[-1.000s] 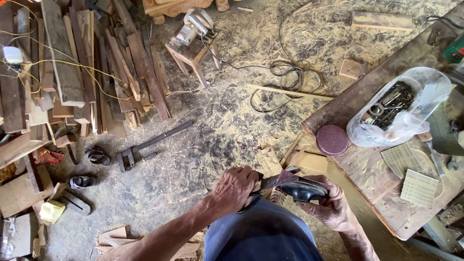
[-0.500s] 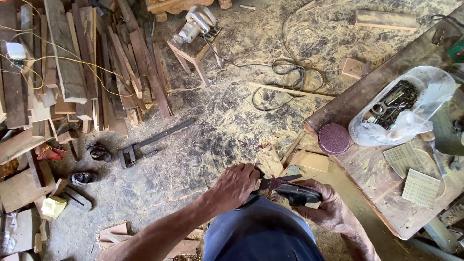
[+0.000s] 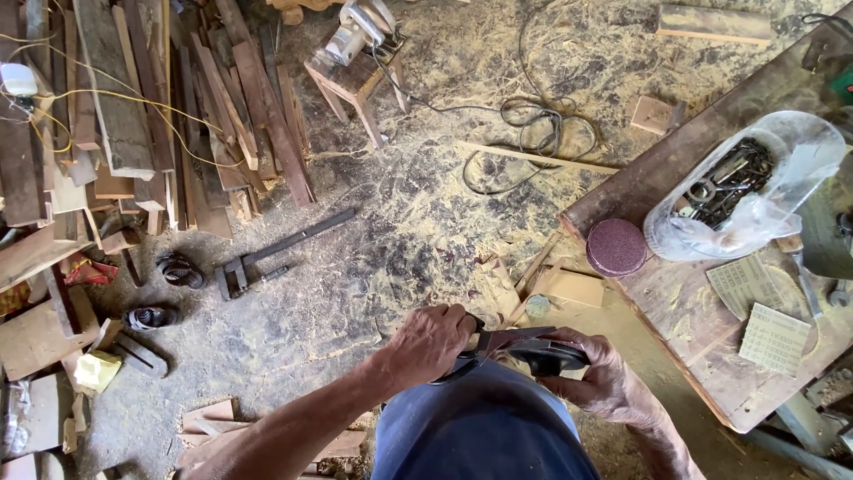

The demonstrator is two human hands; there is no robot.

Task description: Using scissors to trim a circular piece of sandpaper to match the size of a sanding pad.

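Held close before the body, above the sawdust floor [image 3: 400,222], beside the worn wooden desk [image 3: 711,373]: a dark scissor-like tool with black handles [image 3: 484,348], fingers of the left hand [image 3: 431,342] clenched on its handles. A dark flat disc [image 3: 546,356] grasped by the right hand [image 3: 604,382], kept level for the blades. Compared with a second ago, almost the same grip; only view shifted slightly.

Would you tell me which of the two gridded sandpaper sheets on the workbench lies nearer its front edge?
The lower sandpaper sheet, a lighter square near the bench's front edge; the other sheet lies further back, beside the plastic bag.
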